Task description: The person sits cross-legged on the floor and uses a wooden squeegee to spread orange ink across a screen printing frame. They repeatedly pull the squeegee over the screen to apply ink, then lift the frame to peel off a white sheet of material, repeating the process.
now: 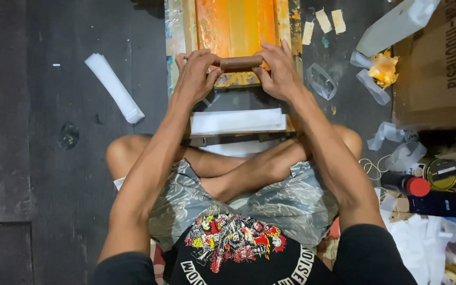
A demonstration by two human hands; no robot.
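Both my hands grip a brown wooden squeegee handle [240, 63] held crosswise at the near end of an orange-coated printing screen [236, 24]. My left hand [195, 74] is closed on its left end and my right hand [278, 71] on its right end. The screen's frame [178, 31] is smeared with orange and yellow ink. Just below the squeegee lies a flat stack of white sheets [237, 121] on a small board in front of my crossed legs.
A folded white bundle [114, 87] lies on the dark floor at left. A cardboard box [439, 63], crumpled plastic with an orange-stained rag [382, 68], a red-capped bottle [406, 184], tins [442, 173] and white scraps crowd the right side.
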